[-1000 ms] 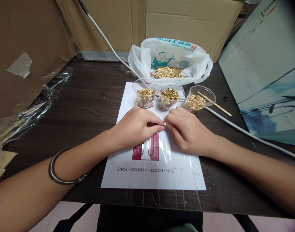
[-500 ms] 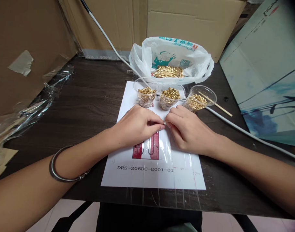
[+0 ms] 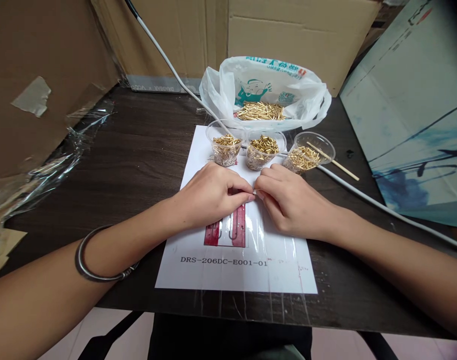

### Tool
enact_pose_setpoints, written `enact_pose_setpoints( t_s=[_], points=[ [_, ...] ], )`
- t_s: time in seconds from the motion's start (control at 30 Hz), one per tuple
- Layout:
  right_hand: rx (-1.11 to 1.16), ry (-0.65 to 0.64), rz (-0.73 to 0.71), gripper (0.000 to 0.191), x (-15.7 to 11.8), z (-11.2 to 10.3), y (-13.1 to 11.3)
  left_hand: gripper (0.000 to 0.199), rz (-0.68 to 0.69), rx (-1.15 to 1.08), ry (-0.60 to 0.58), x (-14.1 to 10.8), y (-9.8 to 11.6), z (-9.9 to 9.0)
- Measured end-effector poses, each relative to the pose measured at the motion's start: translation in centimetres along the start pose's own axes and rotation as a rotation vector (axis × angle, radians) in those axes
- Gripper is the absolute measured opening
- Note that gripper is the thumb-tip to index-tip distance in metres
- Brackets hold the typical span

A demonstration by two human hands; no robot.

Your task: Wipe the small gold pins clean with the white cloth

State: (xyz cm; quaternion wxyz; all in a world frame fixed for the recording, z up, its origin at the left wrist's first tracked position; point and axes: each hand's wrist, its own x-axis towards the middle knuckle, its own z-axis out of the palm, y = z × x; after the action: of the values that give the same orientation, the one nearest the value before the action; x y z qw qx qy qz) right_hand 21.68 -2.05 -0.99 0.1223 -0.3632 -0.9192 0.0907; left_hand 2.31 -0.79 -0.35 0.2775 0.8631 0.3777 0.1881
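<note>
My left hand point(image 3: 213, 196) and my right hand point(image 3: 290, 200) meet over a printed white sheet point(image 3: 232, 276), both closed in a pinch with fingertips nearly touching. Between them shows a tiny pale thing, too small to make out. Just beyond my hands stand a left clear cup point(image 3: 226, 148) and a middle clear cup point(image 3: 264, 149), both with small brass-coloured pieces. The right clear cup point(image 3: 305, 157) leans to the right, with similar pieces and a thin wooden stick point(image 3: 343, 166) across its rim.
Behind the cups lies an open white plastic bag point(image 3: 307, 107) with long golden pins point(image 3: 260, 111). A grey cable point(image 3: 378, 204) runs across the dark table point(image 3: 131, 145). Cardboard point(image 3: 168, 40) stands behind, a pale printed panel point(image 3: 404, 115) at right, clear plastic wrap point(image 3: 59, 165) at left.
</note>
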Motion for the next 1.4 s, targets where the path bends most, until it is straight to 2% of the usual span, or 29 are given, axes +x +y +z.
enact_pose_setpoints(
  t_s=[0.2,0.37,0.53,1.1,1.27,1.4],
  points=[
    [-0.013,-0.007,-0.003,0.011,0.01,0.1,0.02,0.018,-0.001,0.005,0.004,-0.03,-0.07,-0.05],
    [-0.02,-0.007,-0.005,0.012,-0.04,0.08,-0.14,0.013,-0.065,0.004,0.018,-0.03,0.1,-0.2],
    [-0.022,-0.003,-0.008,0.011,-0.06,0.08,-0.3,0.021,-0.107,-0.016,0.026,-0.04,0.38,-0.55],
    [-0.007,-0.003,0.041,0.014,-0.12,0.12,-0.38,0.013,-0.125,-0.047,0.031,0.05,0.46,-0.43],
    [0.126,0.11,0.113,0.017,-0.37,0.44,0.0,0.016,-0.12,-0.157,0.06,-0.09,0.25,-0.5],
    [0.334,0.27,0.186,0.026,-0.46,0.66,0.18,0.017,-0.082,-0.151,0.18,-0.27,0.27,-0.29]
  ],
)
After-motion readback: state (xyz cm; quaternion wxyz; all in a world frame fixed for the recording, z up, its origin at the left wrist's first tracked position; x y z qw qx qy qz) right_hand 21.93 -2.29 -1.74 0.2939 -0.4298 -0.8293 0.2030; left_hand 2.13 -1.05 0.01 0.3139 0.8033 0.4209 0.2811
